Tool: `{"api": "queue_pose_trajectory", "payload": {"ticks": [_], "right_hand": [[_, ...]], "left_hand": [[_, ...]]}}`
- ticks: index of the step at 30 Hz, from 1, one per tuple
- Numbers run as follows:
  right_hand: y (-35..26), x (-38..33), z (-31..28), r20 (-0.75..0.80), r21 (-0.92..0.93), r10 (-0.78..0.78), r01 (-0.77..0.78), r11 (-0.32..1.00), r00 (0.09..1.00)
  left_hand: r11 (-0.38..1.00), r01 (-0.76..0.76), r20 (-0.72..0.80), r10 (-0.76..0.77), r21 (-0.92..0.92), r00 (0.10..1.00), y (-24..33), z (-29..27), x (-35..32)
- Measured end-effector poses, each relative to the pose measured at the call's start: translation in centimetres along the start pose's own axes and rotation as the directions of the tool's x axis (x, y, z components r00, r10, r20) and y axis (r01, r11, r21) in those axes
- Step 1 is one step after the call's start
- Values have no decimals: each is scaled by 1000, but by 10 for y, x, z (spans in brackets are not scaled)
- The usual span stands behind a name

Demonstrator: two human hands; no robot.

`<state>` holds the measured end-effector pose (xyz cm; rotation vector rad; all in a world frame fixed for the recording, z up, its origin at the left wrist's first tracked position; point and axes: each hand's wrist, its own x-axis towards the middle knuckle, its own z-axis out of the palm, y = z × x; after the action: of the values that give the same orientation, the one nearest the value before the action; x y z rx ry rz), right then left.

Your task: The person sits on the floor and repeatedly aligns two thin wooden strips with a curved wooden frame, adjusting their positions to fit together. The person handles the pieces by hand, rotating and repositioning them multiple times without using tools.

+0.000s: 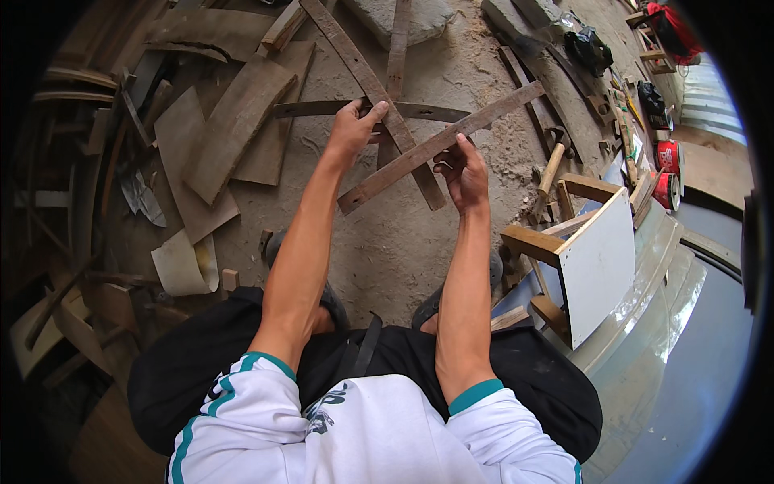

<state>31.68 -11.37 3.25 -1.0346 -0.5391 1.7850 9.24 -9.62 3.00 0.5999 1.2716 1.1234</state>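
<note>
The left hand is closed on the dark curved slat, its thumb reaching over where the long diagonal plank crosses. Just right of that grip, the right hand pinches the lighter wooden strip near its middle, both ends jutting well beyond the fingers. The strip looks stiff, light and rough-sawn, best held mid-length for balance; a hammer lies further right.
</note>
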Motion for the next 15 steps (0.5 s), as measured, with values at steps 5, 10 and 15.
{"api": "queue_pose_trajectory", "payload": {"ticks": [5, 10, 15], "right_hand": [[2, 0, -3, 8, 26, -11, 11, 1000, 1000], [1, -1, -3, -3, 52, -16, 16, 999, 1000], [4, -4, -10, 50, 45, -16, 14, 999, 999]], "left_hand": [[1000, 2, 1, -2, 21, 1000, 0, 0, 0], [1000, -11, 7, 10, 17, 1000, 0, 1, 1], [1000, -23, 25, 23, 4, 999, -4, 0, 2]]}}
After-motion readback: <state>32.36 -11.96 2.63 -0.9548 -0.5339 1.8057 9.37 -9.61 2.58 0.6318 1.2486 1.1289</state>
